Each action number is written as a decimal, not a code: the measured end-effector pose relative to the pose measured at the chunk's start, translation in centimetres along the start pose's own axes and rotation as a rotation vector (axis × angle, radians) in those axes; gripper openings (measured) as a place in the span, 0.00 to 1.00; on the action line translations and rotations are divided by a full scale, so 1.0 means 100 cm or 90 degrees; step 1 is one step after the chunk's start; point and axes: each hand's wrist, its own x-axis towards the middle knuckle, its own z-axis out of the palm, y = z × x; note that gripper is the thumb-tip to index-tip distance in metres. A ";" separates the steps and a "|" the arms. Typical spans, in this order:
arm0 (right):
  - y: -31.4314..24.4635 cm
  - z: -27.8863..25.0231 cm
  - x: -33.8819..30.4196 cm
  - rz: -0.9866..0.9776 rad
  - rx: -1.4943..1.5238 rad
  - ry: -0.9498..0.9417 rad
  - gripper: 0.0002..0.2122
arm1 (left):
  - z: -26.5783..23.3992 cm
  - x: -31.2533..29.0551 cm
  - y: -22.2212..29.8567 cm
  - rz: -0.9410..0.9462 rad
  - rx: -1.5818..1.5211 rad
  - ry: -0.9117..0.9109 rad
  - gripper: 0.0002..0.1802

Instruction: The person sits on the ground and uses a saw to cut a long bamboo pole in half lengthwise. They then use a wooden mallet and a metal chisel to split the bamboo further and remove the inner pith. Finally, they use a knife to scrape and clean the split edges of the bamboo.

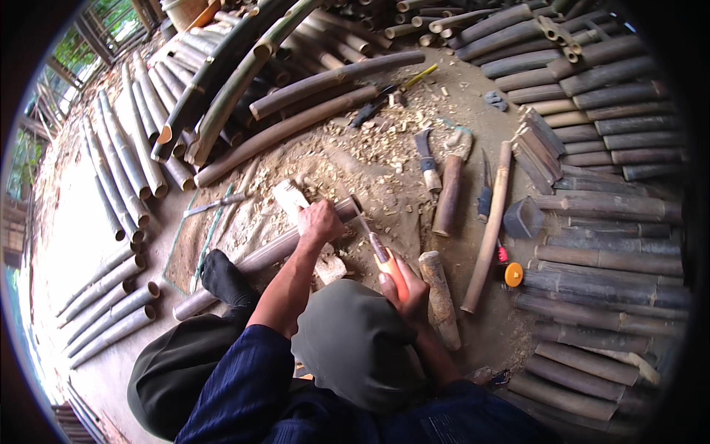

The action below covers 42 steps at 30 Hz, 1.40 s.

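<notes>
My left hand (320, 222) is wrapped round a brown bamboo pole (270, 254) near its far end, pressing it down. The pole lies slanted in front of me, across a pale wooden block (291, 195) that shows on both sides of it. My right hand (408, 283) grips the orange handle of a hand saw (379, 248). The saw's thin blade points up and away, and lies at the pole's far end, just right of my left hand. Whether the teeth are in the bamboo I cannot tell. My foot in a black sock (225, 277) rests against the pole's nearer part.
Right of the saw lie a hatchet-like blade (425, 159), a wooden mallet (449, 194), a knife (484, 194) and a long bamboo stick (488, 229). A clear plastic box (523, 217) and yellow lid (513, 274) are beyond. Cut bamboo is stacked (621, 259) at right and piled (318, 81) far left.
</notes>
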 end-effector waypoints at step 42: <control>0.052 0.146 0.051 0.051 -0.317 -0.539 0.50 | 0.041 -0.136 -0.171 -0.537 -1.438 0.362 0.32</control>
